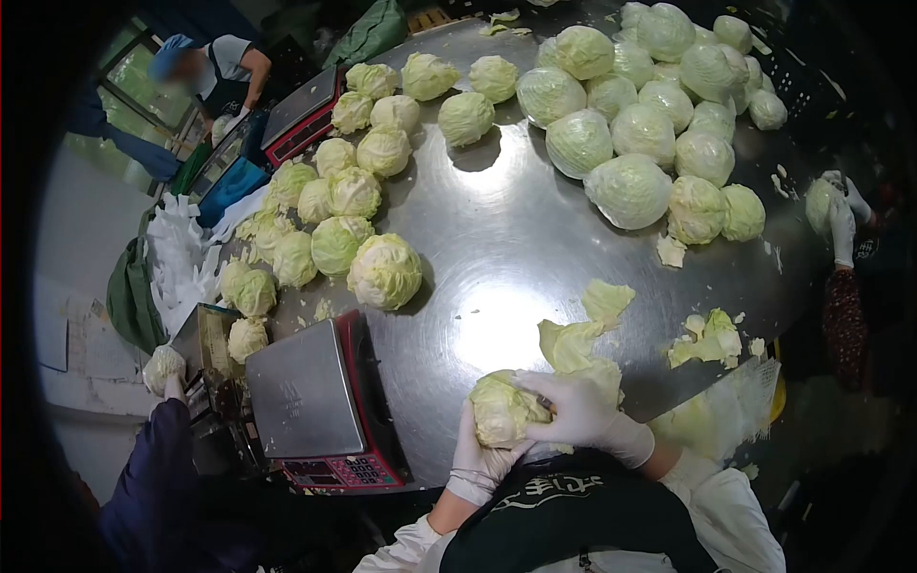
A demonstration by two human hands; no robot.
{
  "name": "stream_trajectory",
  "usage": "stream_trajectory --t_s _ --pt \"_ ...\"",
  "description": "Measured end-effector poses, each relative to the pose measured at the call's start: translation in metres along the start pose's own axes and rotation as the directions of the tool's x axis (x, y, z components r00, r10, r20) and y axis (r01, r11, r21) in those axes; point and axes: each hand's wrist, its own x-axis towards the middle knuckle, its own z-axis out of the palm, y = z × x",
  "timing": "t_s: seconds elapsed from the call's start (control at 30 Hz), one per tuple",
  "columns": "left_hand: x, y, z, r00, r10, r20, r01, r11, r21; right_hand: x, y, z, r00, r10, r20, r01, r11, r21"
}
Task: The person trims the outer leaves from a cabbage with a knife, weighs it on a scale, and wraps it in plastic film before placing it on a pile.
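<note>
Both my hands wear white gloves and hold one pale green cabbage (501,409) at the near edge of the metal table. My left hand (480,460) cups it from the left and below. On its right side, my right hand (585,413) has its fingers closed round a small dark tool with a brownish end (545,404), probably a knife; its blade is hidden. Loose cabbage leaves (573,346) lie just beyond my right hand. A red scale (310,392) with a flat metal plate stands to the left.
Unwrapped cabbages (384,271) spread over the table's left side. Several film-wrapped cabbages (628,189) are piled at the back right. Leaf scraps (709,339) lie on the right. A second scale (301,115) stands farther back. Co-workers handle cabbages at left, back left and right.
</note>
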Motion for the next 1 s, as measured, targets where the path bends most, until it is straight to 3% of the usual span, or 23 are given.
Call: stream_trajectory --t_s 0.03,0.07,0.1,0.17,0.23,0.37,0.47,0.53,0.67,0.77,0.83,0.93,1.0 --pt "-0.001 0.001 0.003 1.000 -0.008 0.017 0.007 0.998 0.057 0.002 -0.004 -0.008 0.982 0.145 0.119 -0.149 0.989 0.020" --pt "-0.001 -0.002 0.005 1.000 0.014 -0.005 -0.013 0.998 0.066 0.001 -0.001 -0.004 1.000 0.025 -0.001 -0.025 1.000 0.014" --pt "0.000 -0.002 0.004 1.000 0.011 -0.007 -0.010 0.998 0.065 0.000 0.000 -0.002 1.000 0.028 0.000 -0.028 0.999 0.015" --pt "0.004 -0.002 0.003 1.000 0.023 0.014 -0.022 0.997 -0.073 0.001 -0.001 0.002 0.975 -0.172 -0.143 0.169 0.985 -0.034" --pt "0.005 -0.001 0.007 0.999 0.048 0.005 -0.047 0.994 -0.102 -0.002 -0.006 0.002 0.962 -0.228 -0.149 0.215 0.972 -0.100" --pt "0.005 -0.002 0.010 1.000 -0.026 -0.014 0.025 0.995 -0.098 0.004 0.000 0.003 0.981 -0.161 -0.111 0.147 0.981 -0.125" --pt "0.003 -0.004 0.018 0.999 -0.038 -0.027 0.036 0.996 -0.076 0.010 -0.015 -0.010 0.999 -0.040 -0.019 0.037 0.993 -0.112" --pt "0.004 -0.006 0.017 0.998 -0.053 -0.042 0.050 0.997 -0.059 0.012 -0.026 -0.015 0.997 0.065 0.036 -0.057 0.978 -0.201" --pt "0.011 -0.003 0.012 0.997 -0.044 -0.058 0.043 0.999 -0.017 0.015 0.002 -0.012 0.997 0.016 -0.079 -0.027 0.990 -0.136" --pt "0.009 0.001 0.013 0.995 -0.058 -0.081 0.056 0.998 -0.024 0.021 0.022 -0.033 0.988 0.152 -0.036 -0.155 0.986 -0.069" --pt "0.009 0.002 0.013 0.994 -0.068 -0.081 0.061 0.995 -0.081 0.015 0.008 -0.048 0.996 0.035 -0.083 -0.029 0.997 0.072" --pt "0.013 -0.003 0.016 0.997 -0.073 -0.036 0.069 0.994 -0.081 0.010 0.006 -0.027 0.990 -0.099 -0.103 0.094 0.994 -0.058" --pt "0.010 -0.005 0.022 0.995 -0.049 -0.082 0.046 0.998 -0.040 0.014 0.020 -0.016 0.980 -0.143 -0.137 0.137 0.989 -0.050"
